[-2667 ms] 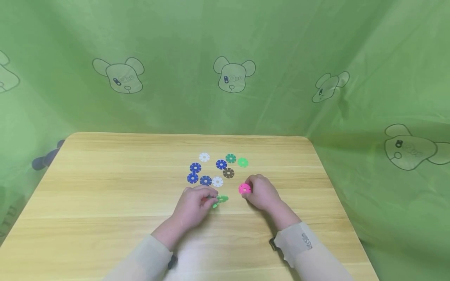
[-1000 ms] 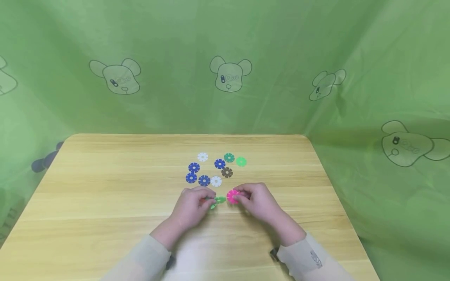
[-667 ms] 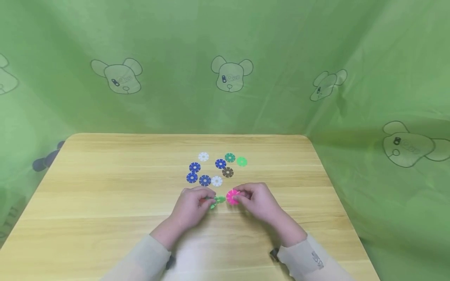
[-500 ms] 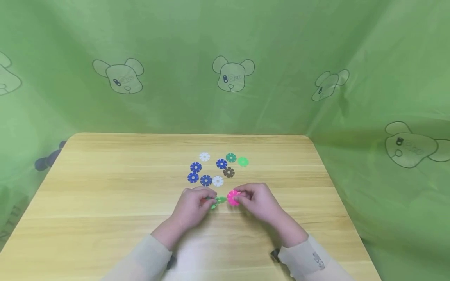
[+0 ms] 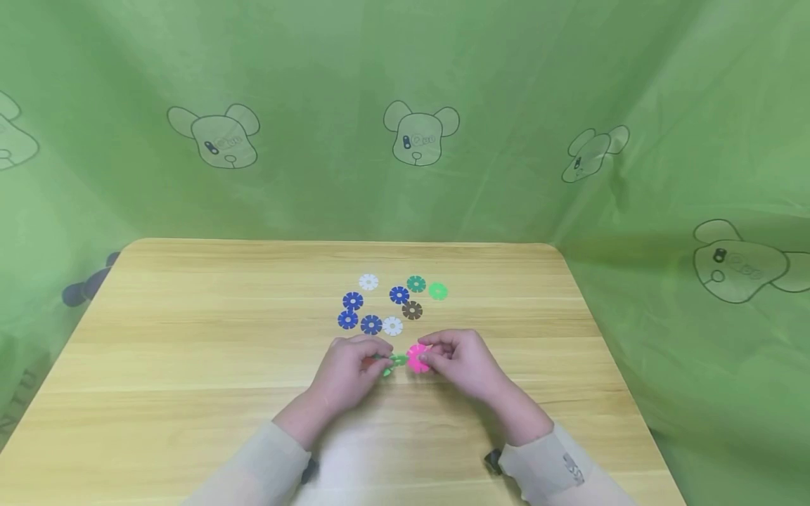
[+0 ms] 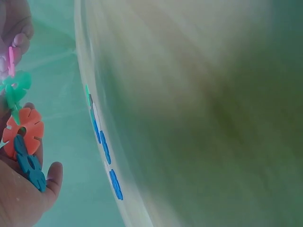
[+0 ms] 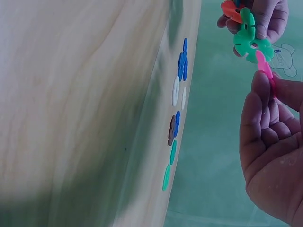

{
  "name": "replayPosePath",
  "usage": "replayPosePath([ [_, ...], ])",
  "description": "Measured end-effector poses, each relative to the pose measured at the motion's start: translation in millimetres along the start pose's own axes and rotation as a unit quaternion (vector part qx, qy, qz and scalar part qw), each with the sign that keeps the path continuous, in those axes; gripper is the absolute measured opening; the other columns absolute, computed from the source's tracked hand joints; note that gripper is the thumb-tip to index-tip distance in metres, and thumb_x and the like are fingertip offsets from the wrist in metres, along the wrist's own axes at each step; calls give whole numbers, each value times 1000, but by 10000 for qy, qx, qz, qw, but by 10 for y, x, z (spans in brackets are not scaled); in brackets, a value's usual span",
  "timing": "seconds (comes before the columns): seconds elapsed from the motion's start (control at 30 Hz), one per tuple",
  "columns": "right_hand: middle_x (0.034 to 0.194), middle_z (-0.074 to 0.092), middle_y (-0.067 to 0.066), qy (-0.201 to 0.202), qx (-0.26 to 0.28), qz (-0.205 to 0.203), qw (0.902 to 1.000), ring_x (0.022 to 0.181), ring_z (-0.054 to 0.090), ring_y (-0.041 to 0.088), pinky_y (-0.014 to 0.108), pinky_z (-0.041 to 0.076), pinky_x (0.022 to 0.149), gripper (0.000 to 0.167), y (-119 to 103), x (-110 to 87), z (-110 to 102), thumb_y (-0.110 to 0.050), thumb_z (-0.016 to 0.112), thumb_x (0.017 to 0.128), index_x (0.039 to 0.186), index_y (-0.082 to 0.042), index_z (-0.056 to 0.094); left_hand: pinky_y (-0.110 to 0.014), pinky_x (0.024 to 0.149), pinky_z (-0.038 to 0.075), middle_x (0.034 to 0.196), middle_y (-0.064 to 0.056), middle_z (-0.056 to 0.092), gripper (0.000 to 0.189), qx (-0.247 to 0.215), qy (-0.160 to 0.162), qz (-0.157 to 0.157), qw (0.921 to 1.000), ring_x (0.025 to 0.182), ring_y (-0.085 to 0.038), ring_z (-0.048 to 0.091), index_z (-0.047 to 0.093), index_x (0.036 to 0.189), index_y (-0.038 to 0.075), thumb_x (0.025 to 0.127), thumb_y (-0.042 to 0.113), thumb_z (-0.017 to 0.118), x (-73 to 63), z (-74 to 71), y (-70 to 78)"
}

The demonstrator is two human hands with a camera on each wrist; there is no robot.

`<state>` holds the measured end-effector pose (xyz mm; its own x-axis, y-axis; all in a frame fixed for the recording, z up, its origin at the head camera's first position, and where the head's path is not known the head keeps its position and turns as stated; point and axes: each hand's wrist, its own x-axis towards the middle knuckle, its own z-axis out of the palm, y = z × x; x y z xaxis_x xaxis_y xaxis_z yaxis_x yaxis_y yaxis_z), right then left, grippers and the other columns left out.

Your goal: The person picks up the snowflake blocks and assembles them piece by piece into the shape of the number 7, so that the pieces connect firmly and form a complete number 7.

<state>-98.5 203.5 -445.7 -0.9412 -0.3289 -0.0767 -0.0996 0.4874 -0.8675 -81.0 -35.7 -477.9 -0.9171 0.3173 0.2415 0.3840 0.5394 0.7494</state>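
Note:
My left hand (image 5: 344,372) grips a short chain of slotted snowflake discs. In the left wrist view the chain has a blue disc (image 6: 35,175) in the palm, an orange disc (image 6: 33,125) joined to it, then green discs (image 6: 21,80) beyond. Between thumb and fingers, my right hand (image 5: 471,362) pinches a pink snowflake disc (image 5: 414,362). The right wrist view has the pink disc's edge against the outermost green disc (image 7: 242,46), seemingly at a slot; how deep it sits cannot be told. Both hands are held just above the wooden table (image 5: 190,351).
Loose snowflake discs lie flat beyond the hands: several blue ones like this blue disc (image 5: 367,329), a white disc (image 5: 387,328) with another farther back, a brown disc (image 5: 407,313), a dark green disc (image 5: 411,287) and a light green disc (image 5: 433,294). A green curtain (image 5: 316,197) surrounds the table.
My right hand has moved left with the pink disc, bringing it from apart to against the green disc. My left hand has hardly moved. The loose discs stay put.

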Motion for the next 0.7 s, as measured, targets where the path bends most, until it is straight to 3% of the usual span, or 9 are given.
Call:
replayPosePath([
  [0.2, 94, 77, 16, -139, 611, 198, 9978, 79, 76, 24, 43, 66, 74, 25, -13, -6, 2, 7, 73, 93, 118, 12, 70, -43, 103, 58, 114, -4, 78, 17, -163, -52, 133, 9998, 109, -25, 73, 80, 106, 6, 91, 11, 83, 14, 6, -3],
  [0.43, 100, 77, 23, -220, 1038, 274, 9940, 79, 77, 22, 35, 66, 73, 24, 20, -4, 15, 8, 69, 95, 118, 15, 68, -46, 104, 56, 114, -4, 78, 17, -67, -107, 166, 9998, 111, -26, 73, 80, 106, 7, 91, 15, 84, 17, -19, 23],
  [0.7, 97, 76, 25, -252, 1381, 212, 9899, 76, 76, 19, 35, 66, 72, 21, 31, -25, 32, 10, 68, 95, 115, 17, 68, -45, 101, 58, 109, -4, 80, 14, 231, 152, 859, 9959, 106, -23, 75, 80, 101, 7, 89, 13, 84, 14, -9, 40],
])
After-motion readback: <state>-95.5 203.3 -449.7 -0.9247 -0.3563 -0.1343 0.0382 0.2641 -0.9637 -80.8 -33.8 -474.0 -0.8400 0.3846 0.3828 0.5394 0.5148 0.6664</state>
